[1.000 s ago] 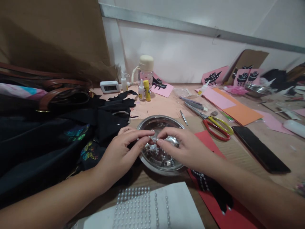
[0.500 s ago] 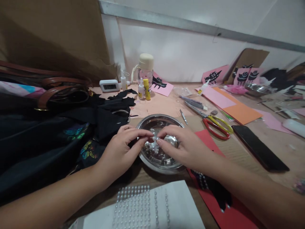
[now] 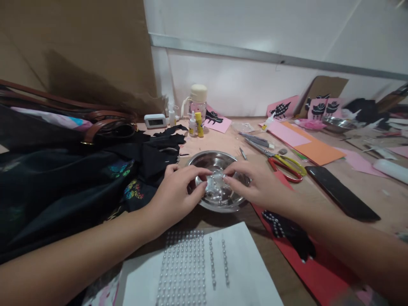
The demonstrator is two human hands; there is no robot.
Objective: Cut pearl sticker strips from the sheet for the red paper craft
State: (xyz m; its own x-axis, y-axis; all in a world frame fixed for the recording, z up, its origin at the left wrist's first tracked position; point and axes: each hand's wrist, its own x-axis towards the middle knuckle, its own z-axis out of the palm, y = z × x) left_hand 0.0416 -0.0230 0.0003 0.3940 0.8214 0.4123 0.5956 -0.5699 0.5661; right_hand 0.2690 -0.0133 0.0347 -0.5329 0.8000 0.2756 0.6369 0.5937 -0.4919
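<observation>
Close to you, a sheet of pearl stickers (image 3: 191, 263) lay on the wooden table (image 3: 392, 191). Your left hand (image 3: 177, 193) and right hand (image 3: 259, 185) both pinched a shiny bit (image 3: 215, 180) over the metal bowl (image 3: 219, 156). Behind stood a white wall (image 3: 242, 85).

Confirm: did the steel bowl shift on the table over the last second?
No. The steel bowl sits just left of the tweezers and scissors, as before; only the camera shifted.
</observation>
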